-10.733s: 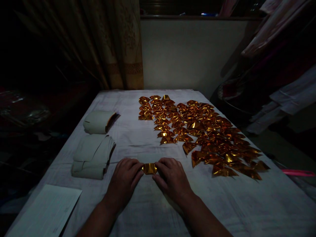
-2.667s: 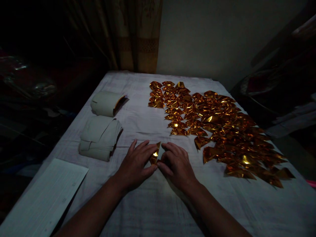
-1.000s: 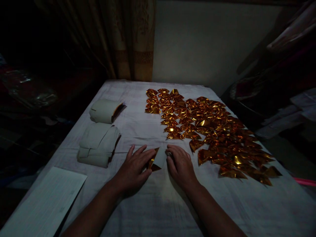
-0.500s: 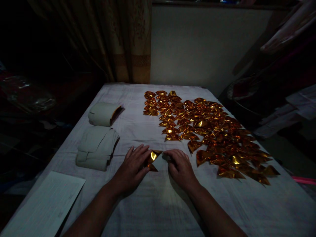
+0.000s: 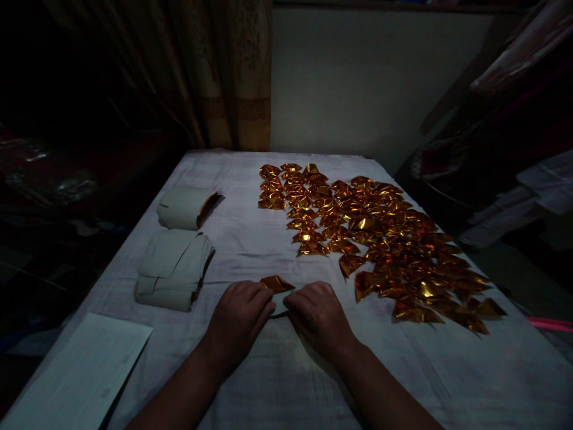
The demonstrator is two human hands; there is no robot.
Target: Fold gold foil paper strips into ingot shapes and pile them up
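Observation:
A piece of folded gold foil paper (image 5: 277,283) is held low over the near middle of the tablecloth. My left hand (image 5: 242,313) is closed, pinching its left end between thumb and fingers. My right hand (image 5: 319,316) is also closed, its fingertips gripping the piece's right end. Between my fingertips a pale side with a thin dark lower edge shows in front of the gold part. My palms hide the rest. To the right and beyond lie many gold foil folded shapes (image 5: 371,224), set out in rough rows and heaps.
On the left are two stacks of curved grey-white paper sheets, a far one (image 5: 181,206) and a nearer one (image 5: 168,266). A white printed sheet or pad (image 5: 80,370) lies at the near left edge. A curtain (image 5: 224,77) and a pale wall (image 5: 358,83) stand behind the table.
My left hand has gone from lying spread over the foil to pinching its end. My right hand has moved left onto the piece, which now shows a smaller gold part.

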